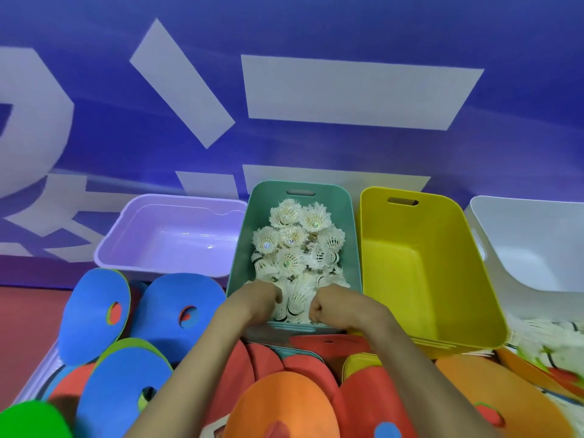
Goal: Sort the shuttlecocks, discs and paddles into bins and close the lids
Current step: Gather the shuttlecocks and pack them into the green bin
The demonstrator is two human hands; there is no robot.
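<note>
both hands are down in the near end of the teal bin (351,235). the left hand (262,299) and right hand (330,304) sit side by side, a small gap between them, fingers curled under and pressed into the shuttlecocks (294,245). honestly can't tell if either hand has actually got hold of one, the fingertips are buried in feathers. the pile of white shuttlecocks covers most of the bin floor, cork ends pointing every which way.

just right of the teal bin is a yellow bin (474,298), and past that a white bin (537,241), partly cut off by the frame edge. on the left is a lilac bin (132,226), set sideways.

closer in, blue discs (94,314) with a hole in each lean in a stack on the left. red foam pieces (303,368) and an orange foam piece (284,403) lie under the forearms. a few loose shuttlecocks (543,338) lie off to the right, below the white bin.
</note>
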